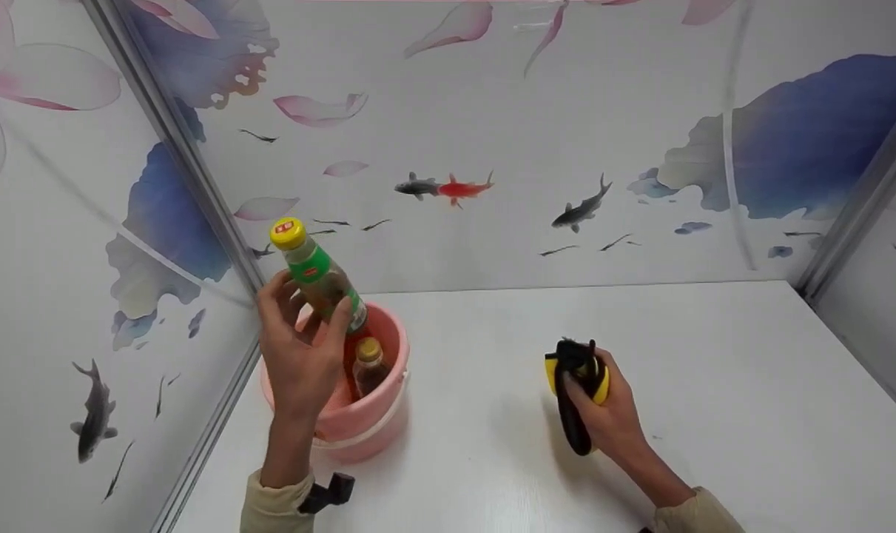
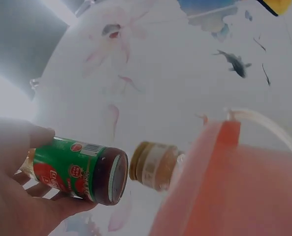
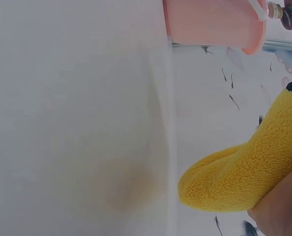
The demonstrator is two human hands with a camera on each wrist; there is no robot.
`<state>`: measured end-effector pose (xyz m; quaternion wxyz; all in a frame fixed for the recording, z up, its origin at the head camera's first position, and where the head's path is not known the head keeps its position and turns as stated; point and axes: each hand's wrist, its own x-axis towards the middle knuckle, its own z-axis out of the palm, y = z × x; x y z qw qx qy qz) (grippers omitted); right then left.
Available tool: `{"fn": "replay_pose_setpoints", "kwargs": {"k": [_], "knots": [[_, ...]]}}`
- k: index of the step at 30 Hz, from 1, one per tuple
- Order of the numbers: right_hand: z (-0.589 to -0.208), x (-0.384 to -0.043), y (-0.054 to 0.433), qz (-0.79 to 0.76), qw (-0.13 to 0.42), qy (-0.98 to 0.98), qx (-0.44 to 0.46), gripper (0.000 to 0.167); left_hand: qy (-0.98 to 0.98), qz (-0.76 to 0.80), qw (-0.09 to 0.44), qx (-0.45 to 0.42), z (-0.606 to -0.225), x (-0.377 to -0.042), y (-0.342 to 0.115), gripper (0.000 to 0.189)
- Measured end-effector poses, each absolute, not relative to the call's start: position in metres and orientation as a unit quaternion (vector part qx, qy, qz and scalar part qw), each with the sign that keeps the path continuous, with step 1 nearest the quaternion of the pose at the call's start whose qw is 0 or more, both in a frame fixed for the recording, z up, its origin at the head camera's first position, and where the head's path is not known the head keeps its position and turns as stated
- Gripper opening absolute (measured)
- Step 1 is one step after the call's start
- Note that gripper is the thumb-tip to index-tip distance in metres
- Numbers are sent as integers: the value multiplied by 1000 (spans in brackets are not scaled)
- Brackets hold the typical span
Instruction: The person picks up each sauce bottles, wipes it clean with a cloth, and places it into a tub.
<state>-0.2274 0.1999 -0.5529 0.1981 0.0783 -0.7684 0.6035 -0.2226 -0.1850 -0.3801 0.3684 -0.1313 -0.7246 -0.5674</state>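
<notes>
My left hand (image 1: 300, 366) grips a glass bottle (image 1: 320, 277) with a yellow cap and green label, fingers and thumb around its sides. The bottle leans, cap up, over a pink bucket (image 1: 366, 437). Inside the bucket stands a second bottle (image 1: 370, 363) with a yellow cap; its lower part is hidden. In the left wrist view the held bottle's green label (image 2: 67, 167) and dark base show. My right hand (image 1: 616, 418) holds a folded yellow and black cloth (image 3: 244, 172) above the white table, with the thumb pressed on its dark side.
The bucket stands on the white table (image 1: 477, 444) at the left, its pale handle (image 1: 374, 429) hanging down the front. Printed panels with fish and petals enclose the table at the back (image 1: 448, 244), left and right, with metal posts (image 1: 189, 163) at the corners.
</notes>
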Motion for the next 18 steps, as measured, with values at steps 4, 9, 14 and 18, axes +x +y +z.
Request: {"fn": "replay_pose_setpoints", "kwargs": {"k": [4,9,14,18], "knots": [[-551,-228,201,603,194,-770,79,43,-755,-543,354,-98,-393,-229,-195,76],[-552,-227,201,603,194,-771,74,43,-796,-515,310,-71,-407,-230,-203,74],[-554,-227,200,608,191,-767,70,42,-825,-499,261,-37,-413,-231,-210,70],[-552,-229,200,609,191,-767,68,42,-844,-488,222,-18,-414,-232,-214,70]]}}
